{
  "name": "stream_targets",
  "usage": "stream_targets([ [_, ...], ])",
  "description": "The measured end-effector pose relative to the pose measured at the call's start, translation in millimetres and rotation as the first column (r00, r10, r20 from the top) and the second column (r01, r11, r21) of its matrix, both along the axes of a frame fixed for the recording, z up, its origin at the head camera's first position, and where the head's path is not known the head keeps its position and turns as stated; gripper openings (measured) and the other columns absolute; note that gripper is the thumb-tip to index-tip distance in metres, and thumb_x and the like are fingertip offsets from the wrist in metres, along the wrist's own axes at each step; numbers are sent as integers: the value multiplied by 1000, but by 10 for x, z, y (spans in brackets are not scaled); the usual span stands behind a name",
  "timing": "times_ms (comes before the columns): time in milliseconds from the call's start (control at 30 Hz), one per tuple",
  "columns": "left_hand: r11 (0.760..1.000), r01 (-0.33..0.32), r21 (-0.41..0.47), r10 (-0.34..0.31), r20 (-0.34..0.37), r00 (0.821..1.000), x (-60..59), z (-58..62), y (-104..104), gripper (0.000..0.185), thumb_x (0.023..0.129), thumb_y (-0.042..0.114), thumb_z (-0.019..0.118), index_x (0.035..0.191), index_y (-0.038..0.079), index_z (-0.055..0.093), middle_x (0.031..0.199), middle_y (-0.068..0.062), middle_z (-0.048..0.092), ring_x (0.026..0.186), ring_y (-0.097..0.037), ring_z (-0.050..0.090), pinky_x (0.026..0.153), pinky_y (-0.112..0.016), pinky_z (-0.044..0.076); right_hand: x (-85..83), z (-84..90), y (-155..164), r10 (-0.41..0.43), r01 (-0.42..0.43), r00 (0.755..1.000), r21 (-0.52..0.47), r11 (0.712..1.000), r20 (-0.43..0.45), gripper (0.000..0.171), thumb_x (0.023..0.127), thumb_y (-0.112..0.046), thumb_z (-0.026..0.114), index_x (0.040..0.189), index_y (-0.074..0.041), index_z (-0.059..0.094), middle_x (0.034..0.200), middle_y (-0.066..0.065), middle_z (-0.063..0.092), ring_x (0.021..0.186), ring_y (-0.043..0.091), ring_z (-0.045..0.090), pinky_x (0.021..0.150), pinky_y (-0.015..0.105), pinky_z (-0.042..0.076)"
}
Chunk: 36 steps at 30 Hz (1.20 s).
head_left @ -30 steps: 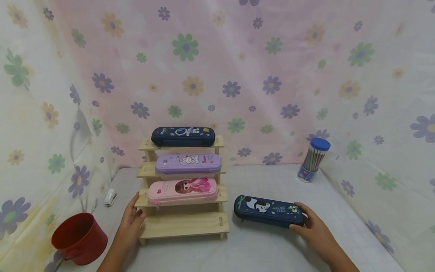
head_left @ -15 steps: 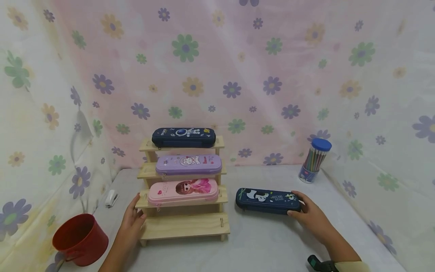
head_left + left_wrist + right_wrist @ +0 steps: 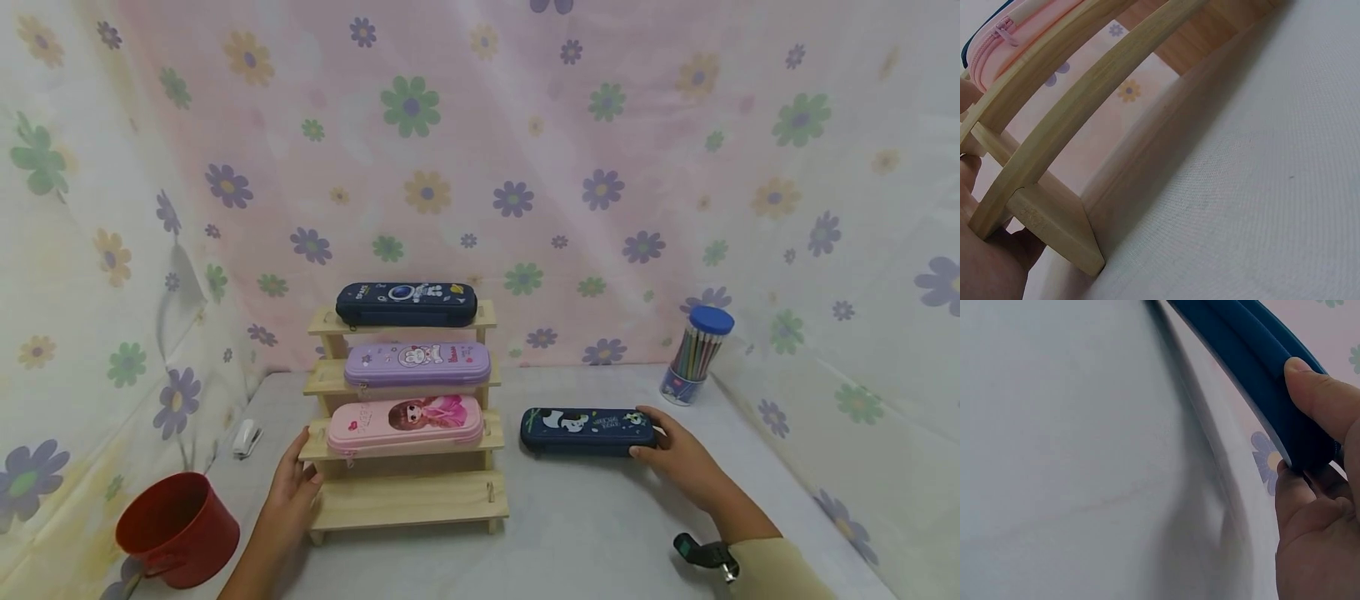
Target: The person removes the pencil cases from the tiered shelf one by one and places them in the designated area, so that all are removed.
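My right hand (image 3: 678, 458) grips the right end of a dark blue pencil case (image 3: 585, 431) with a panda print, held level to the right of a stepped wooden rack (image 3: 408, 500). In the right wrist view the thumb lies on the front side of the case (image 3: 1254, 369) and the fingers curl under its end, with its underside above the white cloth. My left hand (image 3: 291, 487) holds the rack's left side, its thumb by the bottom shelf. On the upper three steps lie an astronaut pencil case (image 3: 408, 305), a purple pencil case (image 3: 418, 364) and a pink pencil case (image 3: 405, 423).
A red bucket (image 3: 177, 529) stands at the front left, with a small white stapler (image 3: 245, 437) behind it. At the back right is a tub of pencils (image 3: 693, 358) with a blue lid. Flowered cloth (image 3: 480, 167) encloses the back and sides.
My right hand has moved the panda pencil case away from me, and the case has turned nearly parallel to the shelves. My left hand stays at the rack.
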<state>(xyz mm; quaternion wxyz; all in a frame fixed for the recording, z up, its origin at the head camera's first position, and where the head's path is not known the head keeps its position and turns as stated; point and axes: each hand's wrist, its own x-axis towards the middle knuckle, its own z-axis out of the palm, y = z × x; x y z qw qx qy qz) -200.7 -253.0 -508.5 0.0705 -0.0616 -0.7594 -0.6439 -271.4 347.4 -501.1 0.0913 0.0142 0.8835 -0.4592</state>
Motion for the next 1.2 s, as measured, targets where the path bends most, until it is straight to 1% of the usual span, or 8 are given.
stream_targets([
  [300,1000,-5,-10,5,46,999,1,32,9,73,110,3,41,170,16,1,177,-7,-3,158,-50,11,103,-2,29,-215,-23,83,-5,5,1000,21,1000,-14,99,92,-51,76,169,-25,19,174,22,11,153,52,26,115,63,38],
  [500,1000,-2,-6,2,50,999,5,43,1,73,111,5,41,170,18,0,177,-5,-4,158,-49,10,104,-2,28,-349,-157,144,5,-6,1000,-29,1000,-9,99,92,-50,77,169,-24,19,173,24,13,153,52,27,114,63,41],
  [700,1000,5,17,-6,77,997,39,-2,-1,72,111,5,41,170,19,1,177,-8,-4,158,-50,10,102,-3,30,-357,-276,169,9,-10,1000,-37,999,-7,99,95,-50,74,169,-20,17,172,27,15,154,53,24,120,63,32],
  [833,1000,16,15,-17,106,994,67,-47,-2,73,111,6,42,170,19,0,177,-11,-5,157,-52,11,117,-23,30,-354,-299,173,10,-11,1000,-33,999,-16,97,97,-46,72,170,-18,14,172,28,15,156,51,19,123,63,26],
  [900,1000,10,-7,-9,107,994,63,-48,-3,73,111,8,42,170,20,0,177,-9,-4,158,-50,12,118,-25,29,-376,-299,168,8,-8,1000,-30,1000,-15,98,97,-46,72,170,-19,12,172,27,14,157,49,17,124,62,23],
  [967,1000,3,-20,-1,89,996,45,-39,-4,73,111,6,41,170,19,1,177,-7,-4,158,-49,12,118,-21,28,-409,-291,154,-4,4,1000,-25,1000,-11,99,97,-47,72,170,-21,11,173,25,12,158,48,15,125,62,19],
  [1067,999,-3,-32,5,63,998,14,-14,-7,73,110,3,40,170,18,1,177,-6,-3,159,-48,12,105,-4,28,-468,-280,136,-13,13,1000,-7,1000,-2,101,97,-49,71,170,-24,8,173,25,10,158,48,13,125,63,17],
  [1200,1000,-7,-20,8,61,998,-1,-7,3,73,109,-1,38,170,17,1,177,-6,-3,159,-48,12,103,-2,29,-513,-299,147,-10,10,1000,-31,999,10,99,98,-44,72,170,-23,8,173,25,7,159,48,10,125,63,16],
])
